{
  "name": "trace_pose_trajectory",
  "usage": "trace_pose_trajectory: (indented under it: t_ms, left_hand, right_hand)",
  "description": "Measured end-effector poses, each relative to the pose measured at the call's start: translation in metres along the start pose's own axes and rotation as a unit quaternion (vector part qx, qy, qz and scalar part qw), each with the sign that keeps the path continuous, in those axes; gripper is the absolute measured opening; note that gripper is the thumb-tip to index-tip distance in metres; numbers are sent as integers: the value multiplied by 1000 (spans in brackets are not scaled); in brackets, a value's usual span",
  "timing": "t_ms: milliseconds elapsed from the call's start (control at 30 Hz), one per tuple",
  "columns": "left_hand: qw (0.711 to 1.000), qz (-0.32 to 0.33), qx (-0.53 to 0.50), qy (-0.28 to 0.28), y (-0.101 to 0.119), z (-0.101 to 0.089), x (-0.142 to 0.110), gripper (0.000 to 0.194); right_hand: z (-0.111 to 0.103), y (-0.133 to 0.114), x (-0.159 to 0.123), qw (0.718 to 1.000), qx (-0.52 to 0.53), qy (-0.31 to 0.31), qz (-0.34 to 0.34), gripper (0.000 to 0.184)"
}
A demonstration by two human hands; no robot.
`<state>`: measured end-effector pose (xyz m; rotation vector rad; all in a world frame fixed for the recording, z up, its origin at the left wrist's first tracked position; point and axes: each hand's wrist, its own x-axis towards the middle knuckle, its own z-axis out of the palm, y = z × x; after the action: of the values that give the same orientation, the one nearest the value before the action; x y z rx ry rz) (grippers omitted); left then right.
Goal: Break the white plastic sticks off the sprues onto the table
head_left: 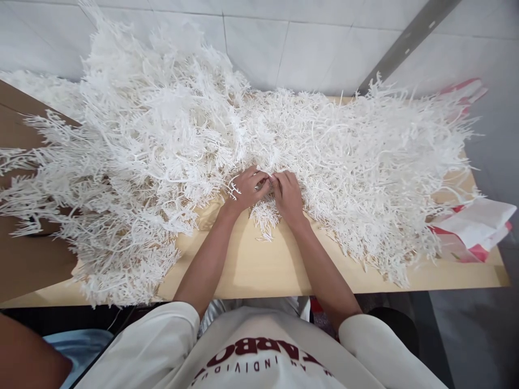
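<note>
A big heap of white plastic branched sprues (162, 146) covers most of the light wooden table (259, 270). My left hand (245, 190) and my right hand (288, 195) meet at the heap's near edge, fingers curled and pinched together on a small white plastic sprue piece (271, 178) between them. A little pile of short white pieces (265, 219) lies on the table just below my hands.
A white and red plastic bag (470, 227) lies at the table's right end. A brown cardboard sheet (24, 254) sits at the left. A tiled white wall stands behind. A grey metal bar (409, 38) leans at the upper right.
</note>
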<state>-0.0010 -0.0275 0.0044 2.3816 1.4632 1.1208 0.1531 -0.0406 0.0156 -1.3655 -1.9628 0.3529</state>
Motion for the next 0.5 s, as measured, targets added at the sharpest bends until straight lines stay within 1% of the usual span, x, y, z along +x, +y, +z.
trace_pose_trajectory:
  t_ms: [67, 100, 200, 233, 267, 300, 367, 433, 500]
  left_hand:
    - [1000, -3, 8, 8, 0, 0, 2, 16]
    - [1000, -20, 4, 17, -1, 0, 4, 16]
    - [991, -112, -17, 73, -4, -3, 9, 17]
    - [987, -132, -25, 88, -4, -4, 10, 17]
    - [986, -137, -32, 93, -4, -5, 11, 17]
    - [987, -130, -40, 88, -3, -5, 11, 16]
    - [991, -104, -58, 68, -1, -6, 10, 15]
    - [992, -78, -78, 53, 1, -6, 7, 17]
    - [993, -50, -103, 35, 2, -8, 4, 21]
  right_hand:
    - [0, -1, -2, 1000, -11, 16, -14, 26]
    - [0, -2, -3, 999, -5, 35, -30, 26]
    - [0, -6, -7, 988, 29, 98, -112, 28]
    - [0, -8, -8, 984, 38, 109, -133, 27]
    - [0, -9, -8, 983, 46, 113, -137, 23]
    - [0, -9, -8, 984, 55, 116, -123, 18]
    - [0, -9, -6, 987, 75, 129, -53, 9]
    - [-1, -7, -4, 985, 97, 142, 21, 16]
    - [-3, -6, -2, 982, 127, 126, 66, 24]
